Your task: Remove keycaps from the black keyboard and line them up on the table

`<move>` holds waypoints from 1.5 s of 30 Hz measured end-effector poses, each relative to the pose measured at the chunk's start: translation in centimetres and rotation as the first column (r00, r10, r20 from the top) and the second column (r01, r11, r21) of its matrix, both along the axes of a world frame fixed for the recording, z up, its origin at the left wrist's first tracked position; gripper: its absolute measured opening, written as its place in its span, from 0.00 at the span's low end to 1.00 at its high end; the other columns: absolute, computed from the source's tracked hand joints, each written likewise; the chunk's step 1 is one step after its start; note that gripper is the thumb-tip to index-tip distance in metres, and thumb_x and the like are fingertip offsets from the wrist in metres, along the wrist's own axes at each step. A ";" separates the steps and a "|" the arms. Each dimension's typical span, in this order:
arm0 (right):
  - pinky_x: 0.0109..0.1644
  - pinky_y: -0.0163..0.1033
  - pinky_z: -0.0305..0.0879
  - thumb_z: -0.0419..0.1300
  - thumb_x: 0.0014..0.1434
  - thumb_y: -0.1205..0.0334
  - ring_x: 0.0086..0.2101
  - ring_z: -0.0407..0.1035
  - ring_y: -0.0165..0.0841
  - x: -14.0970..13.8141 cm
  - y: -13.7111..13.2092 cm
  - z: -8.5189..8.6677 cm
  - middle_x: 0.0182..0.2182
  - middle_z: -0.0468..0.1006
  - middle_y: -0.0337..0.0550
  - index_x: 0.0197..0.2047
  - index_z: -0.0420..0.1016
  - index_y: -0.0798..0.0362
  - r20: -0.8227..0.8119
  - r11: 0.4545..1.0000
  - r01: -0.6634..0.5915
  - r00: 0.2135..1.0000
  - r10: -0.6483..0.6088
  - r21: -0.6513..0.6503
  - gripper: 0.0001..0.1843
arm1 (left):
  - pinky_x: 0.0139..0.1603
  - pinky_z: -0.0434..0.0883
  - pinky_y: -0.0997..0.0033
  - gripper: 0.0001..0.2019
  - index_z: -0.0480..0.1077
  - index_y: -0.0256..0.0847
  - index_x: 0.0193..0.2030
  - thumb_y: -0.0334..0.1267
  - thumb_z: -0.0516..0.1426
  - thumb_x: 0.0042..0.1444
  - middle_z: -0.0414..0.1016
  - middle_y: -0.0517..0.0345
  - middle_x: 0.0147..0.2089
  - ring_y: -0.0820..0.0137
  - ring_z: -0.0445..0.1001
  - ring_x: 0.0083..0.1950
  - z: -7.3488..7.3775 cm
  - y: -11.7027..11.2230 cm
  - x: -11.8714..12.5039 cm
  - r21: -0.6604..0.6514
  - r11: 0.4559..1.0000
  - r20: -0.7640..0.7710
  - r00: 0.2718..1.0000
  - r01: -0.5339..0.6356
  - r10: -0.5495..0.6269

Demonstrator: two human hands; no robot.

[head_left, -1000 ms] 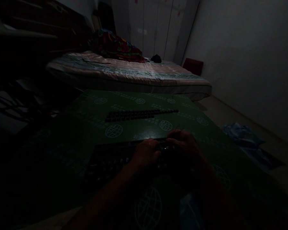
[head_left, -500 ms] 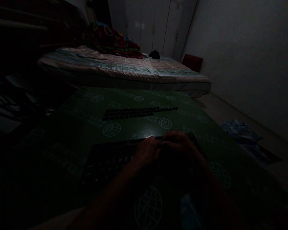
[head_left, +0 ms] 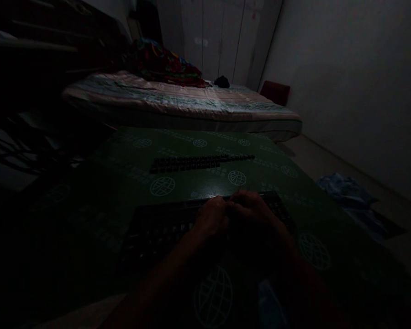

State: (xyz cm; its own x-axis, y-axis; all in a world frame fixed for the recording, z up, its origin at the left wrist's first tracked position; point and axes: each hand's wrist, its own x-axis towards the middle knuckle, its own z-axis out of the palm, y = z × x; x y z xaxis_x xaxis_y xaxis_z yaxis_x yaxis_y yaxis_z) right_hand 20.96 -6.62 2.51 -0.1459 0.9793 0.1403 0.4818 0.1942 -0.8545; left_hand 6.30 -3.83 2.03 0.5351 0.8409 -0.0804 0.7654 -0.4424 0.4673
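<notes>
A black keyboard (head_left: 149,235) lies on the green table (head_left: 99,219), with both hands over its right half. My left hand (head_left: 212,214) is closed, its fingers curled down at the keyboard's rear part. Right beside it, touching it, is my right hand (head_left: 255,212), also closed with bent fingers. The fingertips meet low over the keyboard, and whatever they pinch is hidden in the dark. Beyond the keyboard, several dark keycaps (head_left: 188,163) stand in rows on the table.
Past the table's far edge is a bed (head_left: 192,100) with a red patterned blanket (head_left: 167,66). Bluish cloth (head_left: 345,189) lies on the floor at the right. A pale blue item (head_left: 271,304) shows near my right forearm. The room is very dim.
The view has shifted slightly. My right hand's fingers have moved a little over the keyboard, while my left hand stays nearly in place. The keyboard and keycap rows lie as before.
</notes>
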 end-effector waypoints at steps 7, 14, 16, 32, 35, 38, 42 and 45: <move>0.27 0.31 0.60 0.53 0.55 0.58 0.24 0.64 0.27 -0.2 0.0 -0.5 0.22 0.70 0.37 0.28 0.67 0.55 -0.137 0.996 0.075 0.987 -0.081 -0.048 0.10 | 0.40 0.65 0.69 0.13 0.70 0.41 0.39 0.32 0.49 0.48 0.69 0.52 0.39 0.65 0.68 0.41 0.1 -0.1 0.0 0.080 0.990 -0.071 0.991 0.119 -0.113; 0.27 0.31 0.60 0.57 0.52 0.56 0.24 0.65 0.28 -0.1 0.0 -1.5 0.22 0.70 0.37 0.29 0.68 0.55 -0.329 0.987 0.077 0.937 -0.120 -0.139 0.10 | 0.38 0.66 0.70 0.14 0.70 0.43 0.41 0.33 0.47 0.51 0.69 0.52 0.39 0.65 0.68 0.41 -0.6 -0.3 0.1 0.131 0.986 -0.041 0.994 0.104 -0.099; 0.27 0.32 0.61 0.58 0.51 0.56 0.24 0.66 0.28 0.1 0.0 -1.6 0.23 0.71 0.37 0.29 0.69 0.55 -0.385 0.984 0.061 0.915 -0.121 -0.165 0.10 | 0.39 0.65 0.70 0.13 0.70 0.43 0.41 0.34 0.47 0.53 0.69 0.53 0.39 0.65 0.68 0.41 -0.6 -0.4 0.1 0.125 0.988 -0.025 0.996 0.089 -0.086; 0.30 0.34 0.60 0.56 0.52 0.57 0.26 0.64 0.29 -0.8 -0.5 0.7 0.23 0.69 0.39 0.26 0.69 0.54 -0.154 0.988 0.113 0.983 -0.096 0.103 0.09 | 0.38 0.68 0.74 0.11 0.73 0.36 0.34 0.32 0.52 0.44 0.76 0.57 0.35 0.69 0.73 0.37 0.0 0.1 -0.7 -0.277 0.961 0.598 0.781 -0.010 0.181; 0.36 0.36 0.61 0.54 0.53 0.58 0.30 0.66 0.32 -0.9 -0.2 1.0 0.26 0.71 0.42 0.27 0.70 0.53 0.016 0.948 0.145 0.988 -0.156 0.282 0.09 | 0.37 0.68 0.73 0.13 0.73 0.34 0.36 0.32 0.54 0.41 0.76 0.56 0.33 0.69 0.73 0.35 0.5 0.5 -1.0 -0.353 0.934 0.649 0.706 -0.054 0.285; 0.38 0.37 0.61 0.51 0.56 0.59 0.32 0.66 0.34 -0.7 0.1 1.0 0.29 0.73 0.44 0.30 0.71 0.52 0.078 0.916 0.186 0.971 -0.227 0.356 0.10 | 0.34 0.67 0.72 0.13 0.72 0.35 0.34 0.34 0.58 0.38 0.75 0.58 0.29 0.69 0.72 0.32 0.8 1.2 -1.7 -0.422 0.894 0.661 0.625 -0.148 0.415; 0.34 0.36 0.62 0.50 0.56 0.61 0.29 0.68 0.33 -0.9 0.6 0.9 0.30 0.75 0.43 0.38 0.73 0.52 0.142 0.956 0.041 0.986 -0.086 0.289 0.12 | 0.31 0.66 0.73 0.09 0.71 0.36 0.24 0.36 0.61 0.34 0.72 0.61 0.23 0.71 0.70 0.28 1.1 2.1 -2.7 -0.526 0.842 0.670 0.551 -0.119 0.497; 0.30 0.33 0.61 0.52 0.53 0.62 0.26 0.68 0.31 -1.6 1.3 1.2 0.30 0.76 0.42 0.41 0.74 0.52 0.170 0.970 -0.060 0.985 0.020 0.237 0.14 | 0.30 0.65 0.73 0.09 0.70 0.35 0.25 0.36 0.61 0.34 0.71 0.63 0.22 0.74 0.69 0.25 1.1 2.3 -3.3 -0.615 0.788 0.683 0.482 -0.026 0.549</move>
State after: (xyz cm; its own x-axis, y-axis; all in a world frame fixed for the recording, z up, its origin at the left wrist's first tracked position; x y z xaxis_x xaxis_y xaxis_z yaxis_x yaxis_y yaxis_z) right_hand 19.35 -5.36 3.69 -0.2254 0.9124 0.3417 0.6003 0.4062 -0.6890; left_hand 3.02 -1.51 3.13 0.3065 0.9340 -0.1838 -0.0290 0.2022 0.9789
